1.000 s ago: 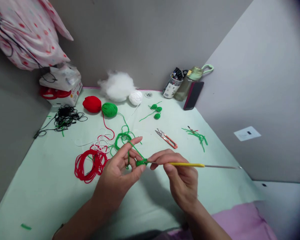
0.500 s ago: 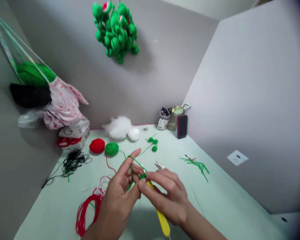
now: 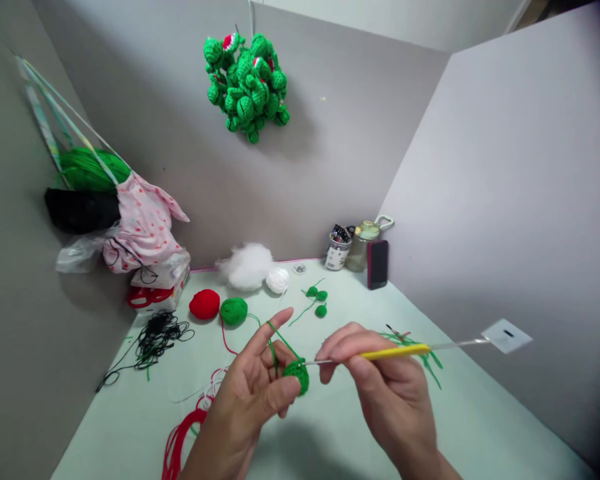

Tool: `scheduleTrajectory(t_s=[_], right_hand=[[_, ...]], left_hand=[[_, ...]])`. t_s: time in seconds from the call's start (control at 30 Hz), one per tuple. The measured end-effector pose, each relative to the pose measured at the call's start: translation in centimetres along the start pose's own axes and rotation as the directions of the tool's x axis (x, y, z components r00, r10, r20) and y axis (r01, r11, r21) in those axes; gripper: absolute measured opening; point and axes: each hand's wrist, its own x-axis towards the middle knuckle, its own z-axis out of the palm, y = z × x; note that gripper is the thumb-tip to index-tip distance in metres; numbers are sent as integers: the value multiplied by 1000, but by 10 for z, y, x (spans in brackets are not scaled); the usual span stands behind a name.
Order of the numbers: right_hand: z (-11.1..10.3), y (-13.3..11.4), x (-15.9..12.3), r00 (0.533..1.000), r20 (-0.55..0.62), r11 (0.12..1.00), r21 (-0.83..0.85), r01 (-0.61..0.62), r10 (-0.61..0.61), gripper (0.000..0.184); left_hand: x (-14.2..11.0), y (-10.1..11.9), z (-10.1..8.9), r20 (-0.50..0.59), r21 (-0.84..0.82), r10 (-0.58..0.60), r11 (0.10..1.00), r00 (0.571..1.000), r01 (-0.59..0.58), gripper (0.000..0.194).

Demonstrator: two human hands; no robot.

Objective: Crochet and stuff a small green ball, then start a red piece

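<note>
Between the thumb and fingers of my left hand (image 3: 250, 387) is a small round green crochet piece (image 3: 299, 377). Green yarn runs from the piece up over my raised left index finger and back toward the green yarn ball (image 3: 234, 311) on the table. My right hand (image 3: 385, 387) grips a crochet hook (image 3: 395, 352) with a yellow handle, held nearly level. The hook's metal tip meets the upper edge of the green piece.
On the table (image 3: 340, 427) lie a red yarn ball (image 3: 205, 305), white stuffing (image 3: 249, 267), a white yarn ball (image 3: 278, 281), tangled black yarn (image 3: 160, 339), a red yarn skein (image 3: 177, 443) and small green pieces (image 3: 321, 311). A phone (image 3: 377, 265) leans at the back right.
My right hand has moved right, away from my left, and the hook has swung from steep to nearly level. The green piece now shows more fully. The view has shifted slightly.
</note>
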Motion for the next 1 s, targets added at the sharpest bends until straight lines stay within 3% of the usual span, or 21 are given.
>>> scheduleTrajectory(t_s=[0.27,0.47,0.7,0.9,1.0], right_hand=[[10,20,2,989,24,988,44,-148,147,17],[8,33,1,963,44,954,138,-268,264,17],[10,35,1,963,25,954,133,-268,267,11],[10,32,-2,955,5,928,234,-290,297,16],[11,27,-4,973,4,966,127,-227,229,18]], left_hand=[[10,-15,-12,20,-22,-18,1000,1000,19,68],[12,-11,-15,-80,41,23,999,997,-20,55],[8,-9,-7,-137,27,32,999,990,-28,49],[9,-11,-14,-102,122,93,989,990,-80,52],[10,-12,-20,-97,218,113,972,989,-90,52]])
